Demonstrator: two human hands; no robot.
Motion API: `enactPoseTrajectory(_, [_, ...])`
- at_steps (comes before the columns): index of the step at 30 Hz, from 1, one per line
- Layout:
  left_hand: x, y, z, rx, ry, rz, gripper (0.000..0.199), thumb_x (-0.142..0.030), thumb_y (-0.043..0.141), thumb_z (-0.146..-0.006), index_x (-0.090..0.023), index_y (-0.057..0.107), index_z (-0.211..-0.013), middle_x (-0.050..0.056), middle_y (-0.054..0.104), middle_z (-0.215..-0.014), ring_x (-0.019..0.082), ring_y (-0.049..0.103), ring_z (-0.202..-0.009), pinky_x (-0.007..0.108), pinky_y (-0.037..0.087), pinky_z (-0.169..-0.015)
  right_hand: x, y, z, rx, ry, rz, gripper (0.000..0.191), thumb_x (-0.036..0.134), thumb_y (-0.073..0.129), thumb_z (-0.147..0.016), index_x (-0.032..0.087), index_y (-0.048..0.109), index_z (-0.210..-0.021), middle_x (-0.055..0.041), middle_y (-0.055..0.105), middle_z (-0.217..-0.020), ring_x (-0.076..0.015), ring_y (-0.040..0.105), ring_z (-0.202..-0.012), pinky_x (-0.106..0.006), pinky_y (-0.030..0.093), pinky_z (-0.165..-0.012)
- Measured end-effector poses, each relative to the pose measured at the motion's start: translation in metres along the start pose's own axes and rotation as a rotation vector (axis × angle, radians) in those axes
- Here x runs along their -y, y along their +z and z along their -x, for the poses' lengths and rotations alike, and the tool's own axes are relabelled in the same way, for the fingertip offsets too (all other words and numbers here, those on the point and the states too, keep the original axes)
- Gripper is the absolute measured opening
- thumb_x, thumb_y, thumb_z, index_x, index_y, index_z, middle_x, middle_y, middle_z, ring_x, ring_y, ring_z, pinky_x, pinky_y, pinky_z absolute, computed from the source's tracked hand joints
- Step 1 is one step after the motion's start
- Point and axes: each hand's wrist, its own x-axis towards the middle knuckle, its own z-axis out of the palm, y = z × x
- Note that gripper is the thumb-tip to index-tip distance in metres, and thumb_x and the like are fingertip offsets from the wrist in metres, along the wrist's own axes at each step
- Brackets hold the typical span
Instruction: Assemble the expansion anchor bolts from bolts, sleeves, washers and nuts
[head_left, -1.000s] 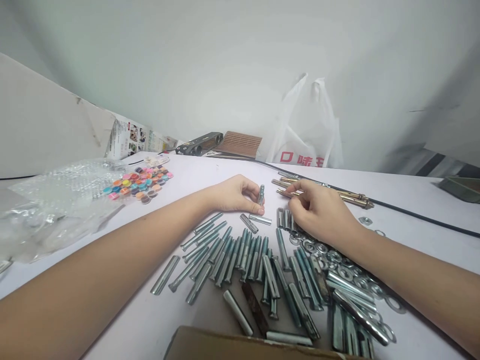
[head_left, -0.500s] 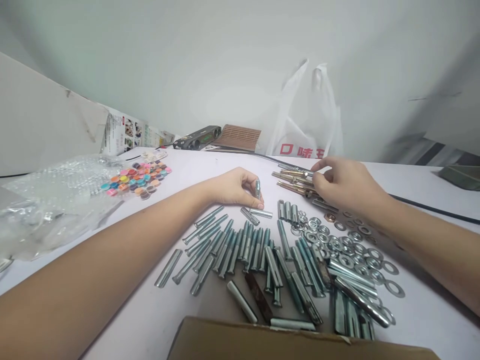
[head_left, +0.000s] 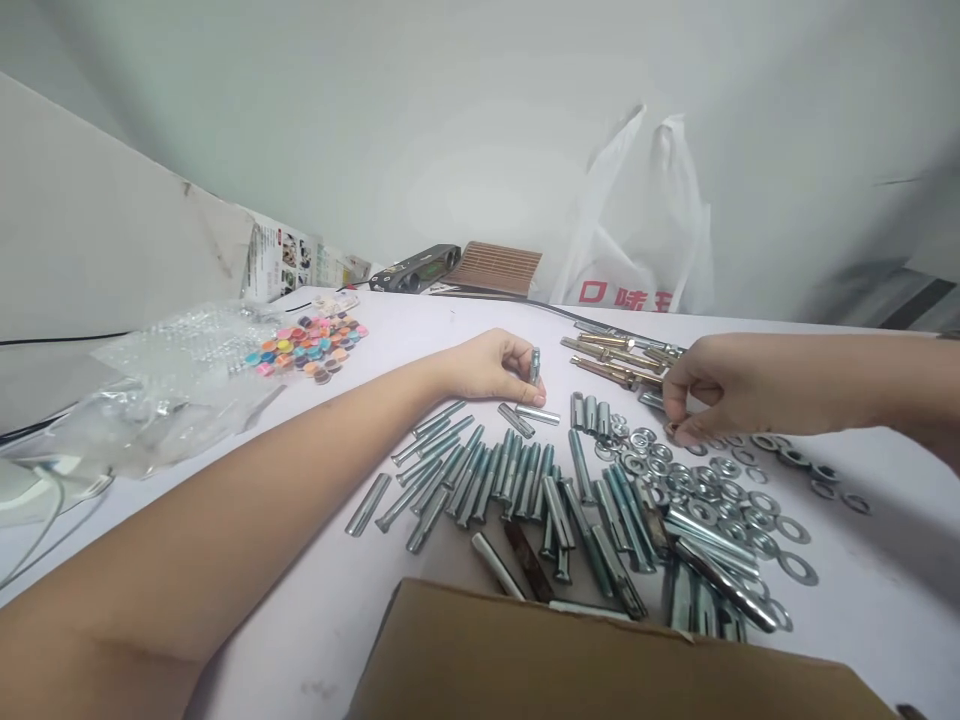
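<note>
Upright between the thumb and fingers of my left hand (head_left: 499, 365) is a small silver expansion bolt (head_left: 535, 366), only partly showing. Two metal sleeves (head_left: 538, 414) lie just in front of that hand. My right hand (head_left: 705, 390) pinches a brass-coloured nut (head_left: 671, 430) at the far edge of the washers, mostly covered by the fingertips. Silver washers and nuts (head_left: 679, 478) spread out below it. Brass-coloured bolts (head_left: 604, 365) lie behind the right hand. Many silver bolts with flared ends (head_left: 480, 480) are laid side by side in the middle, near loose sleeves (head_left: 367, 505).
A cardboard box (head_left: 562, 650) stands at the near edge. Plastic wrap (head_left: 172, 390) and colourful discs (head_left: 315, 345) lie at the left. At the back are a white plastic bag (head_left: 637, 230), a brown slatted mat (head_left: 499, 268) and a black device (head_left: 416, 270).
My right hand has moved from the brass-coloured bolts toward me and taken hold of the brass-coloured nut. The left hand keeps its bolt in place. The view has shifted slightly.
</note>
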Motion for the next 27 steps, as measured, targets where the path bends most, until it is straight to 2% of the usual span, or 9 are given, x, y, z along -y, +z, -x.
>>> enactPoseTrajectory(3, [0.0,0.0,0.0,0.0,-0.007,0.008,0.038,-0.035,0.09,-0.068,-0.007,0.074,-0.088,0.011,0.077,-0.09,0.013,0.071,-0.084,0.026,0.055,-0.081,0.003,0.001,0.001,-0.032,0.007,0.001,0.009,0.031,0.08,-0.075,0.024,0.074,-0.073,-0.0008,0.05,-0.06,-0.0118,0.042,-0.053,-0.03,0.026,-0.051])
enactPoseTrajectory(8, [-0.003,-0.002,0.001,0.019,-0.036,0.027,0.04,-0.037,0.09,-0.067,-0.008,0.074,-0.089,0.012,0.077,-0.095,0.013,0.071,-0.087,0.026,0.056,-0.084,0.005,-0.001,-0.002,-0.033,-0.019,-0.025,0.018,0.039,0.076,-0.078,0.023,0.072,-0.071,-0.0021,0.056,-0.062,-0.0138,0.046,-0.054,-0.031,0.032,-0.051])
enactPoseTrajectory(13, [-0.004,-0.005,0.0,0.056,-0.044,0.0,0.041,-0.039,0.089,-0.07,-0.008,0.075,-0.094,0.012,0.077,-0.099,0.013,0.07,-0.089,0.027,0.055,-0.087,0.02,0.0,-0.002,0.003,-0.072,-0.151,0.025,0.043,0.067,-0.084,0.022,0.068,-0.07,-0.0018,0.057,-0.061,-0.0133,0.045,-0.055,-0.03,0.033,-0.052])
enactPoseTrajectory(17, [-0.002,-0.006,-0.001,0.081,-0.008,-0.007,0.039,-0.037,0.088,-0.071,-0.009,0.073,-0.093,0.01,0.077,-0.099,0.013,0.071,-0.091,0.028,0.055,-0.089,0.028,0.007,0.0,0.041,-0.115,-0.216,0.019,0.038,0.064,-0.085,0.023,0.069,-0.076,-0.0012,0.057,-0.063,-0.0119,0.042,-0.054,-0.029,0.03,-0.051])
enactPoseTrajectory(19, [-0.001,-0.006,-0.002,0.08,-0.007,0.001,0.038,-0.036,0.088,-0.071,-0.009,0.073,-0.093,0.01,0.077,-0.099,0.013,0.071,-0.091,0.028,0.055,-0.089,0.027,0.009,-0.002,0.034,-0.112,-0.257,0.019,0.035,0.06,-0.087,0.022,0.069,-0.077,-0.0021,0.061,-0.065,-0.0124,0.046,-0.054,-0.029,0.034,-0.052])
enactPoseTrajectory(23, [0.0,-0.006,-0.003,0.081,-0.024,0.029,0.035,-0.031,0.088,-0.07,-0.009,0.073,-0.093,0.011,0.077,-0.099,0.012,0.071,-0.091,0.028,0.056,-0.09,0.022,0.007,-0.011,-0.161,0.025,-0.173,0.018,0.035,0.061,-0.087,0.023,0.074,-0.09,-0.0037,0.07,-0.073,-0.0178,0.06,-0.059,-0.033,0.045,-0.057])
enactPoseTrajectory(25, [0.0,-0.005,-0.002,0.075,-0.041,0.06,0.036,-0.029,0.089,-0.07,-0.009,0.073,-0.095,0.012,0.077,-0.101,0.012,0.071,-0.092,0.028,0.056,-0.091,0.02,0.008,-0.016,-0.255,0.09,-0.091,0.021,0.041,0.064,-0.086,0.025,0.075,-0.094,-0.0035,0.069,-0.071,-0.0197,0.061,-0.058,-0.036,0.045,-0.057])
enactPoseTrajectory(27, [-0.001,-0.005,-0.002,0.066,-0.08,0.12,0.041,-0.023,0.089,-0.069,-0.009,0.071,-0.103,0.014,0.076,-0.106,0.013,0.071,-0.095,0.029,0.057,-0.091,0.018,0.01,-0.02,-0.283,0.114,-0.08,0.022,0.044,0.066,-0.085,0.025,0.075,-0.094,-0.003,0.069,-0.068,-0.0209,0.062,-0.059,-0.038,0.046,-0.059])
